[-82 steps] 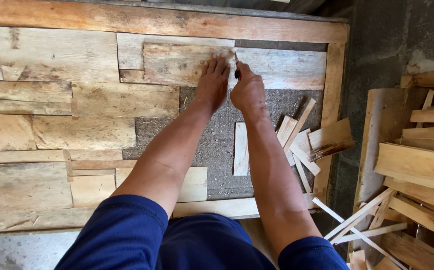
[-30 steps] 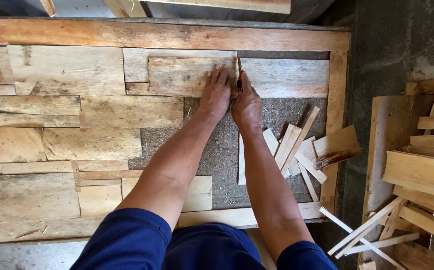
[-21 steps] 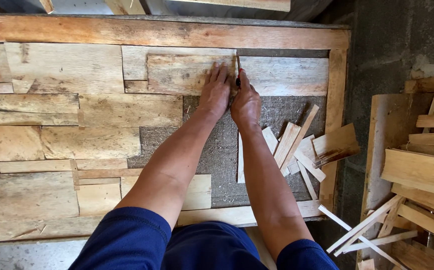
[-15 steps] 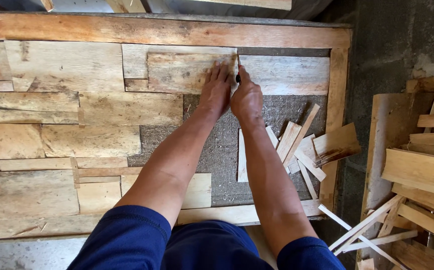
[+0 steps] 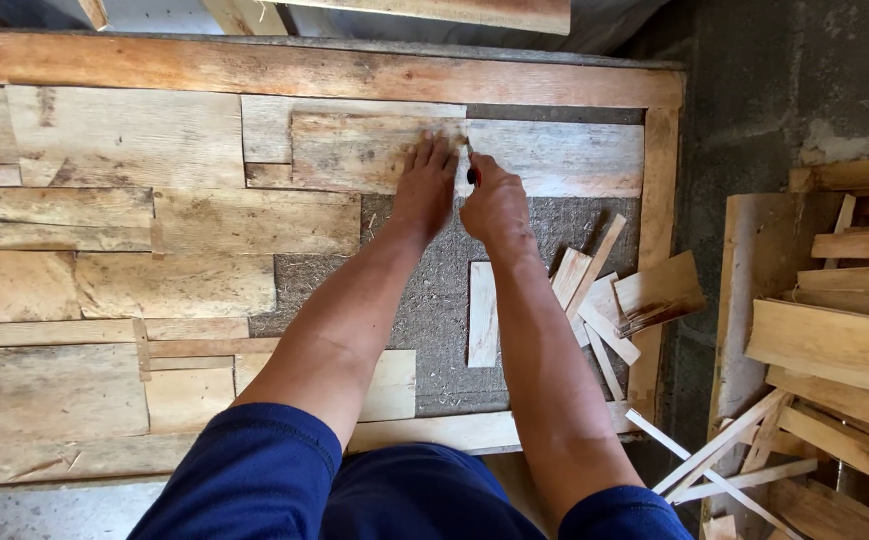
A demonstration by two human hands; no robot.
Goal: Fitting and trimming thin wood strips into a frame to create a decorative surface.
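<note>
While pressed flat by left hand (image 5: 426, 185), thin stiff plank (image 5: 374, 152) likely light, splintery; right hand (image 5: 494, 205) clamped around pencil (image 5: 472, 176); best gripped by edges.

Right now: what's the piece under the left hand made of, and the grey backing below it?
Piece under the left hand: rough wood slab, unfinished and weathered, with visible grain and pale, chipped edges. Grey backing: looks like coarse fibre or particle board, speckled and matte; could be felt, hard to tell. Right hand holds a small red-and-dark tool, material unclear.
</note>
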